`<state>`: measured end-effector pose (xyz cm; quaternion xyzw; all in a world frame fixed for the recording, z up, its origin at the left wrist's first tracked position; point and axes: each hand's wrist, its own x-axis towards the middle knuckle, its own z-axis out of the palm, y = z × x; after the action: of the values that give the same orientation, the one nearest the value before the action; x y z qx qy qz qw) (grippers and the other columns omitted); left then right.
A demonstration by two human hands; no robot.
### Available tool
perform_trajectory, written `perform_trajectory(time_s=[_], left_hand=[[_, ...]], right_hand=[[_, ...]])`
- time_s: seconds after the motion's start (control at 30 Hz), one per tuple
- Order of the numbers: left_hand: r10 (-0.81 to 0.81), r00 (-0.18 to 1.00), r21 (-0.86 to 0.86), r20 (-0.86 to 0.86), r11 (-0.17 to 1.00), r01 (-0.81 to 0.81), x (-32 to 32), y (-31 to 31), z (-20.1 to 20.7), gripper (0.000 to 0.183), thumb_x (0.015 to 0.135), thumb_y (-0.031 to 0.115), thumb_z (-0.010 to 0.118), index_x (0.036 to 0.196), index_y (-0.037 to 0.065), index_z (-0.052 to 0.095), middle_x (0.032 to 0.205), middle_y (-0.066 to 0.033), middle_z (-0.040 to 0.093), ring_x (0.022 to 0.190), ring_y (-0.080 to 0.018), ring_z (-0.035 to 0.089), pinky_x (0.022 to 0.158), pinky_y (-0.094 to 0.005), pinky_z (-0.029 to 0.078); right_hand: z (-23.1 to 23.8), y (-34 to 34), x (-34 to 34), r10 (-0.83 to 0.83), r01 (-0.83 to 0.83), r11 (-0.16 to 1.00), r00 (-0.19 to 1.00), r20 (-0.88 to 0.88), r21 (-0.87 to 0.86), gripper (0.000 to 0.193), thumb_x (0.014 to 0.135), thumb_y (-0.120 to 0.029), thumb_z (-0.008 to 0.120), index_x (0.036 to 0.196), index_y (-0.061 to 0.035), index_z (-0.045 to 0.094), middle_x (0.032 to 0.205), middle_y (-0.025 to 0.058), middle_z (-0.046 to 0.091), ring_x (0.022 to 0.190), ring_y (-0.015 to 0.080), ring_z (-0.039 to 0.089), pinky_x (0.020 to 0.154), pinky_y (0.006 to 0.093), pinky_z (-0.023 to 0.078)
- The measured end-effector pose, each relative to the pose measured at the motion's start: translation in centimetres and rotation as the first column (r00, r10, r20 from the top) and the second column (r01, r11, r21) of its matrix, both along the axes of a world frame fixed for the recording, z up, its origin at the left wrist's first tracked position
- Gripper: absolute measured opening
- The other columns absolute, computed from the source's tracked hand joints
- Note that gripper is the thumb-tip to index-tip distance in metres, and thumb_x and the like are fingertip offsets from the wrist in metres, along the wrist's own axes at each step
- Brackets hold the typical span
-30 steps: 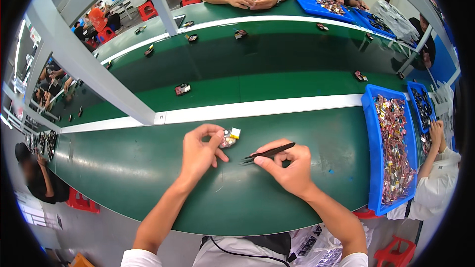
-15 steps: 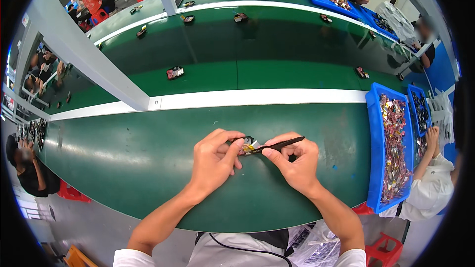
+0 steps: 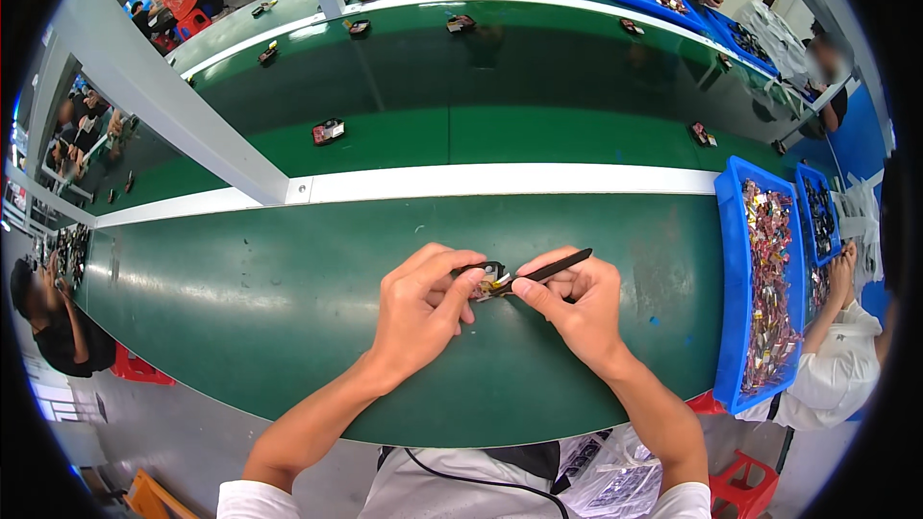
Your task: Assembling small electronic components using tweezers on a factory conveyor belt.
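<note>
My left hand (image 3: pixel 419 300) pinches a small electronic assembly (image 3: pixel 490 281) between thumb and fingers, just above the green worktop. It has a black rounded housing with a pale part, a yellow spot and reddish parts showing; the fingers cover its left side. In my right hand (image 3: pixel 575 306) are slim black tweezers (image 3: pixel 562 265), gripped between thumb and fingers like a pen. Their back end slants up to the right, and the tip reaches the right side of the assembly. Whether the tip grips any part is too small to tell.
Beyond the worktop (image 3: pixel 240 279) and a white rail (image 3: pixel 510 180) runs a green conveyor belt (image 3: pixel 548 139) carrying several similar assemblies (image 3: pixel 328 131). A blue tray (image 3: pixel 728 279) of small reddish parts stands at right. A grey post (image 3: pixel 173 77) rises at left. Other people sit around.
The tweezers have tilted more steeply, and their tip has drawn back toward the assembly's right edge. The assembly stays in my left hand. Pieces on the near belt have shifted slightly left.
</note>
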<state>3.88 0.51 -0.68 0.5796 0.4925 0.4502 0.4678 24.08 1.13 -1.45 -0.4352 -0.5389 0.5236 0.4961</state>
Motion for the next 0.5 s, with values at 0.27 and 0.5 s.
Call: perform_trajectory(time_s=[0.27, 0.5], left_hand=[[-0.023, 1.000, 0.045, 0.001, 0.999, 0.023, -0.09, 0.07, -0.27, 0.016, 0.098, 0.002, 0.064, 0.110, -0.005, 0.070, 0.096, -0.0100, 0.066, 0.063, -0.0136, 0.068, 0.046, -0.0225, 0.053], [-0.100, 0.952, -0.207, 0.288, 0.965, 0.163, -0.67, 0.71, -0.34, 0.024, 0.102, 0.007, 0.059, 0.121, -0.008, 0.064, 0.100, -0.0154, 0.068, 0.064, -0.0178, 0.069, 0.046, -0.0245, 0.053]], right_hand=[[0.72, 0.04, -0.08, 0.011, -0.017, 0.993, 0.999, -0.050, -0.117, 0.008, 0.089, 0.004, 0.073, 0.097, 0.0041, 0.070, 0.078, 0.0042, 0.071, 0.056, -0.0029, 0.046, 0.046, 0.0164, 0.031], [0.75, -0.01, 0.10, 0.008, -0.011, 0.996, 0.999, -0.040, -0.093, 0.009, 0.089, 0.005, 0.073, 0.097, 0.0040, 0.070, 0.077, 0.0030, 0.070, 0.055, -0.0029, 0.046, 0.047, 0.0163, 0.031]])
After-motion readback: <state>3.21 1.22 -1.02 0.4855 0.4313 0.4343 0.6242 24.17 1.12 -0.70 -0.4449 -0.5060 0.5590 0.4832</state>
